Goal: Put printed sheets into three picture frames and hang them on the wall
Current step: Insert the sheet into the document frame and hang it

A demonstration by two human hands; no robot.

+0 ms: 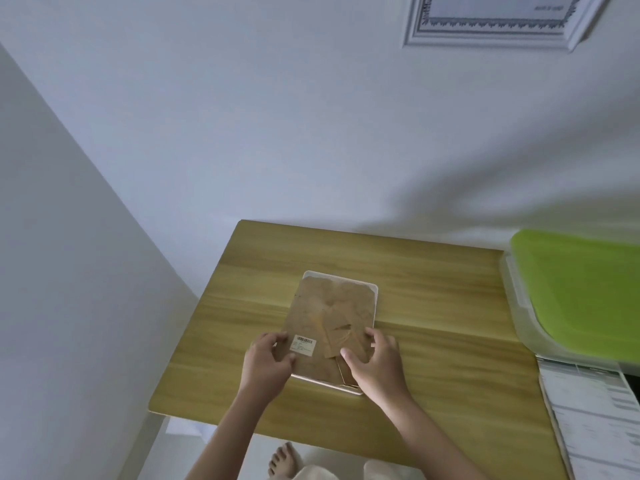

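The left hand is at the left side of the picture frame, near the front edge of the desk. Its fingers are curled around the frame's left rim, and the thumb presses on the brown backing board, just beside the barcode label. The frame lies face down in the middle of the desk, with its near end a little closer to the front edge.

The right hand grips the right side of the frame; the thumb lies flat on the backing, and the fingers bend over the rim near the folded stand. Both forearms come up from the front edge and point a little inward.

I think the step is to open or close the backing. To do it well, the left hand should keep the frame still while the right works the clips one after another, without bending the board.

On the wall above, one white frame already hangs. At the right edge there is a green-lidded box and a pile of printed sheets.
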